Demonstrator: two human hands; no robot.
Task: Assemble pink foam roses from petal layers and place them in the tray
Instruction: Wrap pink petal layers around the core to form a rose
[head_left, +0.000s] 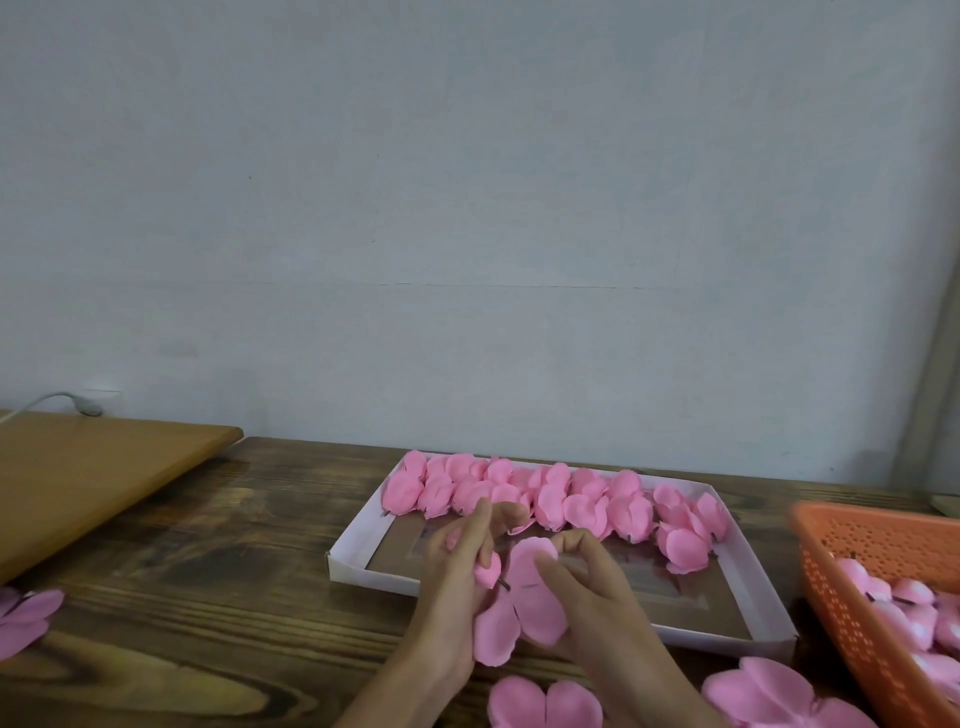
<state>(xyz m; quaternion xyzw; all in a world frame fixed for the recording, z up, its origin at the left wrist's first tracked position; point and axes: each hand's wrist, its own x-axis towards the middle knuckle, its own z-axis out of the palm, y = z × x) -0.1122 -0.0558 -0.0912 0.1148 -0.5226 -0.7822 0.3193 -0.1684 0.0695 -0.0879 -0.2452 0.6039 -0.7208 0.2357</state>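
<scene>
here, your left hand (457, 571) pinched the rose bud (488, 569), its stem pointing right toward the petal layer (532, 608) gripped in your right hand (592, 587), just before the tray (363, 574).

left hand (457, 566) and right hand (587, 587) held close together, fingers pinching.

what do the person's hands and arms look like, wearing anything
Both the left hand and right hand are bare: no gloves, rings or wristbands show. The forearms are bare too, with no sleeve in view.
</scene>
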